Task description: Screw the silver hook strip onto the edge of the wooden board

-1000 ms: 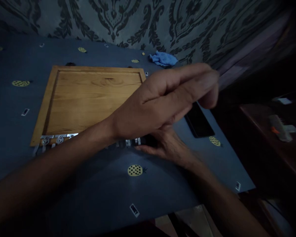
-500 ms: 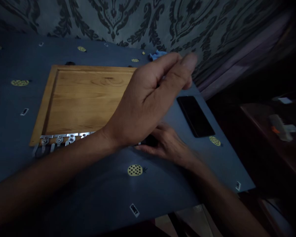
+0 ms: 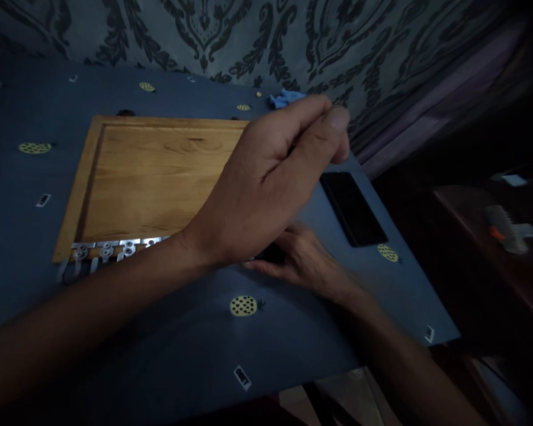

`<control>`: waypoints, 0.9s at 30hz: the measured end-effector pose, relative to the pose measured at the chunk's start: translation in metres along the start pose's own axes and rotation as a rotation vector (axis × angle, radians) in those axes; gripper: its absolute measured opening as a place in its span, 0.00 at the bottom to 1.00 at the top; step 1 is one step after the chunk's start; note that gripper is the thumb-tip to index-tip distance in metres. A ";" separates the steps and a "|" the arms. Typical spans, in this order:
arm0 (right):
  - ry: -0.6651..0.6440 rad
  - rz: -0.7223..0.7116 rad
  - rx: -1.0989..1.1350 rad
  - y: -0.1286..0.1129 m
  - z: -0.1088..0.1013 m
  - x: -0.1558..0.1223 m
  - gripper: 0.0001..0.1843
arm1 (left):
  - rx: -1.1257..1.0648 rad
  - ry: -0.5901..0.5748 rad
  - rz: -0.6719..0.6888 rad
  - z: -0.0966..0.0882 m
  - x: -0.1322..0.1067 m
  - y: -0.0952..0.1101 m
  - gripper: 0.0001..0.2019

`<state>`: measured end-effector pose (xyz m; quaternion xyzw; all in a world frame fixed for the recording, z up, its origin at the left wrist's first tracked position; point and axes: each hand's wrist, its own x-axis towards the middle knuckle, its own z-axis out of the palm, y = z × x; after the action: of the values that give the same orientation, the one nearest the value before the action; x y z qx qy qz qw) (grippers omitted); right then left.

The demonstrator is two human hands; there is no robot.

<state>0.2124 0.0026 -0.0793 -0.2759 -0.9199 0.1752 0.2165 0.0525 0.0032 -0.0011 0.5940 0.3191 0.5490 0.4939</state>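
My left hand point(image 3: 270, 171) is raised over the right part of a framed wooden board point(image 3: 160, 177), its fingers curled and the thumb pressed against them. Whatever it holds, if anything, is hidden. Lower down and partly behind it, my right hand point(image 3: 304, 260) is closed by the board's near right corner, around something dark that I cannot make out. Along the board's near edge runs a row of small metal fittings point(image 3: 107, 249) with screws and looped ends. My left forearm covers the rest of that edge.
A black phone point(image 3: 354, 208) lies to the right of my hands. Behind them, a crumpled blue cloth point(image 3: 285, 98) sits near the patterned wall covering. The blue tablecloth point(image 3: 177, 349) has pineapple prints, and the table's right edge slants toward me.
My left hand has shifted very slightly, its thumb tip a little lower and to the left. The right hand and the board stay in place.
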 end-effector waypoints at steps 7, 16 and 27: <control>0.008 -0.026 -0.003 0.000 0.000 0.001 0.25 | 0.025 0.016 -0.032 0.001 0.000 0.003 0.17; 0.017 -0.039 0.007 0.003 0.002 -0.001 0.24 | 0.012 0.007 0.003 0.002 0.000 0.001 0.16; 0.014 -0.028 0.032 0.003 0.001 -0.002 0.21 | -0.047 -0.079 0.025 0.001 -0.004 0.000 0.14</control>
<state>0.2147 0.0029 -0.0823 -0.2605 -0.9193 0.1851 0.2297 0.0522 -0.0010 -0.0025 0.6074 0.2787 0.5386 0.5131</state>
